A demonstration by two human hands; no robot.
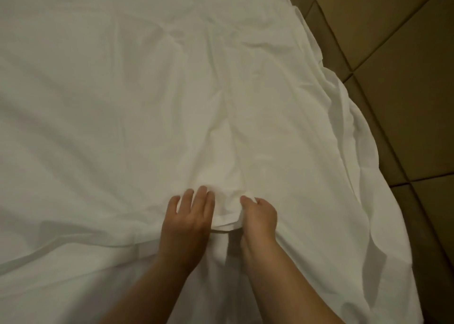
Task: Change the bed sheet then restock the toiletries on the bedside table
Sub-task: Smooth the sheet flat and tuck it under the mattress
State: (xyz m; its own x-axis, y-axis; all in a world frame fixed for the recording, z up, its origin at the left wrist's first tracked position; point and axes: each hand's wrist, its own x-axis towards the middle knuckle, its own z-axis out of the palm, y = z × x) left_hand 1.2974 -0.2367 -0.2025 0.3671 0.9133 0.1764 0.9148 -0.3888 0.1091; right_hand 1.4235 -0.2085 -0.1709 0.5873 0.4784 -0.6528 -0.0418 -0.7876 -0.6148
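Head view:
Bed sheet (147, 102): white, wrinkled, spread across the bed, its edge draping toward the tiled floor (405, 65) on the right.
Left hand (188, 221): fingers straight and slightly spread, lying flat on the sheet.
Right hand (259, 216): fingers curled, gripping a bunched fold of the sheet just beside the left hand.

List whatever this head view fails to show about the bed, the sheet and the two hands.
- Mattress and bed frame: hidden under the white sheet.
- Bedside table and toiletries: outside the head view.
- Right hand: its fingertips are buried in the bunched fold it grips.
- Left hand: palm hidden, flat on the sheet.
- Sheet edges: cut off at the left and top of the frame.
- Tiled floor: partly covered by the overhanging sheet.
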